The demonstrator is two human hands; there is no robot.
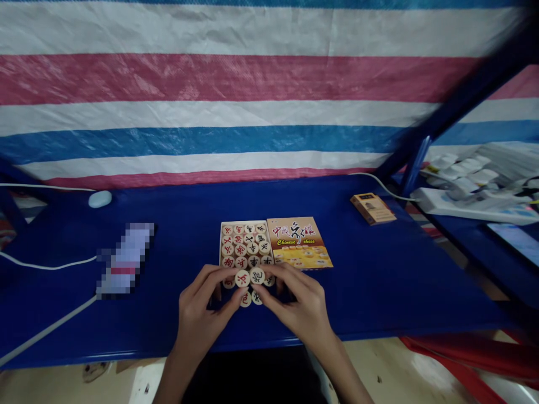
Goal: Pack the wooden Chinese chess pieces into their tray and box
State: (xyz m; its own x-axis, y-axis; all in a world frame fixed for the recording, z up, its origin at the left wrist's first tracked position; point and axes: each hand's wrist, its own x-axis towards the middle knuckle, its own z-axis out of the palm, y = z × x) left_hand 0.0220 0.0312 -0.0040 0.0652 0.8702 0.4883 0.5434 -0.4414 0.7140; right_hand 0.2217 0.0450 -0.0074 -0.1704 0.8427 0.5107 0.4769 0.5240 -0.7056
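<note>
My left hand point(208, 300) pinches a round Chinese chess piece with a red character point(242, 279) between thumb and fingers. Beside it, my right hand point(295, 294) grips a piece with a black character point(257, 275). The two pieces sit side by side just over the near end of an open box point(220, 242), which holds rows of red and black pieces. Two more pieces, one a black-marked piece point(257, 297), show below the held ones, partly covered by my thumbs. Against the box's right side lies its printed lid point(300, 241), labelled "Chinese chess".
On the blue table point(189, 202) lie a blurred-out phone point(128, 258) with a cable at left and a pale rounded object point(100, 198). At right are a small brown box point(373, 209) and a loaded power strip point(475, 206). A striped sheet point(252, 78) hangs behind.
</note>
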